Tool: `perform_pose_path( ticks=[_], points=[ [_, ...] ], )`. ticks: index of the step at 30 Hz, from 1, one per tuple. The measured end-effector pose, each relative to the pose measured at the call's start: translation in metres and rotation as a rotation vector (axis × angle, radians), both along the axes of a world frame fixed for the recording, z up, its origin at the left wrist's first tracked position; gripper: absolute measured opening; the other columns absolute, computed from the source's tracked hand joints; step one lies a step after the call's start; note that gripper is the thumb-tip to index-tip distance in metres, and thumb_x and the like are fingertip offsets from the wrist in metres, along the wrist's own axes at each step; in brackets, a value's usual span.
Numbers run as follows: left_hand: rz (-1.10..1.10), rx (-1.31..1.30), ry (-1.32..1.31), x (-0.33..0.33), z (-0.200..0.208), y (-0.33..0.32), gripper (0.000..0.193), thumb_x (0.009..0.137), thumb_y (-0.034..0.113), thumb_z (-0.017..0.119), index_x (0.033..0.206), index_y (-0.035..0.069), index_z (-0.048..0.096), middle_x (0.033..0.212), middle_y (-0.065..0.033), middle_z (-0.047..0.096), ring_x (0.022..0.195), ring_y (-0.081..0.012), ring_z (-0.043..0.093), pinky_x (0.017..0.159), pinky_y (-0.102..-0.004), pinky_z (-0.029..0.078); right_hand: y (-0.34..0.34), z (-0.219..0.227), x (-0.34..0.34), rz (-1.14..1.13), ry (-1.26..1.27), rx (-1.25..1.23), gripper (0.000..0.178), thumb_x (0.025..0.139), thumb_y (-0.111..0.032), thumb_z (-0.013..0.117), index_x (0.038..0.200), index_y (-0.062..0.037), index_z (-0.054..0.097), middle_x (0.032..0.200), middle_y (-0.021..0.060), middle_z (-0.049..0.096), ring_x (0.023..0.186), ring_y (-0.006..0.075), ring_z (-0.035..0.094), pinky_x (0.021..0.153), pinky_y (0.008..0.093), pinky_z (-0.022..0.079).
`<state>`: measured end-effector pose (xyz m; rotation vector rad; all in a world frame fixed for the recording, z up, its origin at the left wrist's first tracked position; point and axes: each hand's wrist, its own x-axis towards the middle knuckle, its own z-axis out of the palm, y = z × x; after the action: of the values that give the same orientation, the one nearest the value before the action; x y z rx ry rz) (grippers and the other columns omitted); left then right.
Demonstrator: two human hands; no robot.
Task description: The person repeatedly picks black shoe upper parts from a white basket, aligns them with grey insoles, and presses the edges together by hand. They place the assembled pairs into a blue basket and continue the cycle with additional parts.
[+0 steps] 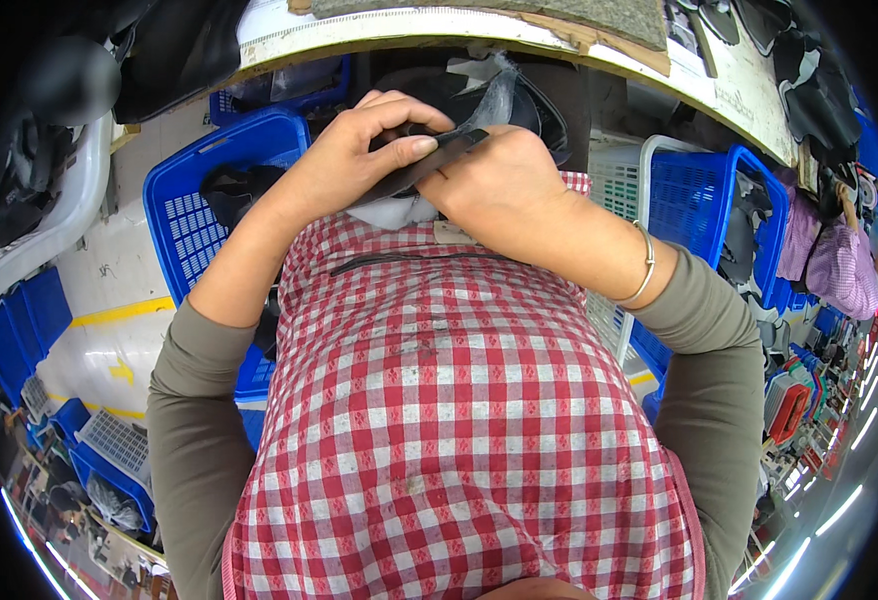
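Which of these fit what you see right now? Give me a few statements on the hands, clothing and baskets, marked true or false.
1. The left hand has its thumb on a dark flat piece. True.
2. The right hand is well away from that piece. False: it is curled right beside it; what its fingers grip is hidden.
3. The bracelet is on the left wrist. False: it is on the right wrist.
4. The apron is checked red and white. True.
5. The nearest basket by the left forearm is red. False: it is blue, with dark items in it.
6. The sleeves leave both forearms partly bare. True.
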<state>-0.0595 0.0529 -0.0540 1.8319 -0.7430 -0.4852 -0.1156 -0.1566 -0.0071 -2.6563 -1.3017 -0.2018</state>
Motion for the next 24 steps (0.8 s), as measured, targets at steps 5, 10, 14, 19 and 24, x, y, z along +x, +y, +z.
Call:
perform_pose_path(
  ticks=[5, 10, 14, 19, 24],
  points=[
    [-0.075, -0.074, -0.262, 0.003, -0.013, -0.016, 0.022, 0.103, 0.019, 0.064, 0.115, 0.001, 0.071, 0.102, -0.0108, 0.069, 0.092, -0.025, 0.067, 0.08, -0.037, 0.054, 0.006, -0.003, -0.005, 0.099, -0.016, 0.035, 0.005, 0.074, -0.012, 0.07, 0.078, -0.0102, 0.073, 0.073, 0.0048, 0.072, 0.068, 0.0188, 0.071, 0.06, 0.033, 0.054],
    [0.082, 0.278, -0.591, -0.005, -0.034, -0.024, 0.018, 0.1, 0.019, 0.063, 0.091, 0.003, 0.065, 0.092, -0.0133, 0.071, 0.087, -0.0349, 0.071, 0.068, -0.044, 0.057, 0.012, -0.011, -0.008, 0.134, 0.057, -0.057, 0.003, 0.075, -0.013, 0.068, 0.075, -0.0101, 0.068, 0.071, 0.0029, 0.068, 0.066, 0.0201, 0.069, 0.062, 0.0336, 0.055],
    [0.083, 0.401, -0.728, 0.004, -0.055, -0.038, 0.01, 0.09, 0.015, 0.067, 0.088, 0.005, 0.064, 0.09, -0.0114, 0.072, 0.091, -0.0309, 0.072, 0.069, -0.0415, 0.059, 0.016, -0.018, 0.001, 0.139, 0.077, -0.105, 0.006, 0.075, -0.014, 0.068, 0.07, -0.0105, 0.067, 0.069, 0.0039, 0.07, 0.066, 0.0201, 0.071, 0.062, 0.0343, 0.056],
    [0.309, -0.091, 0.152, 0.007, -0.045, -0.029, 0.016, 0.096, 0.024, 0.071, 0.098, 0.007, 0.071, 0.09, -0.0041, 0.071, 0.086, -0.0144, 0.068, 0.072, -0.0305, 0.052, 0.004, -0.017, 0.02, 0.122, 0.028, -0.08, 0.005, 0.076, -0.015, 0.07, 0.073, -0.0109, 0.068, 0.072, 0.0038, 0.07, 0.068, 0.0224, 0.072, 0.062, 0.0357, 0.056],
    [0.439, -0.917, 0.709, -0.041, -0.018, 0.008, 0.041, 0.113, 0.04, 0.049, 0.121, 0.002, 0.064, 0.112, -0.0074, 0.069, 0.099, -0.0139, 0.064, 0.087, -0.0293, 0.051, -0.014, -0.013, 0.055, 0.075, 0.224, -0.07, 0.014, 0.083, -0.025, 0.079, 0.084, -0.014, 0.072, 0.073, 0.0071, 0.071, 0.072, 0.0293, 0.072, 0.059, 0.0415, 0.054]
  ],
)
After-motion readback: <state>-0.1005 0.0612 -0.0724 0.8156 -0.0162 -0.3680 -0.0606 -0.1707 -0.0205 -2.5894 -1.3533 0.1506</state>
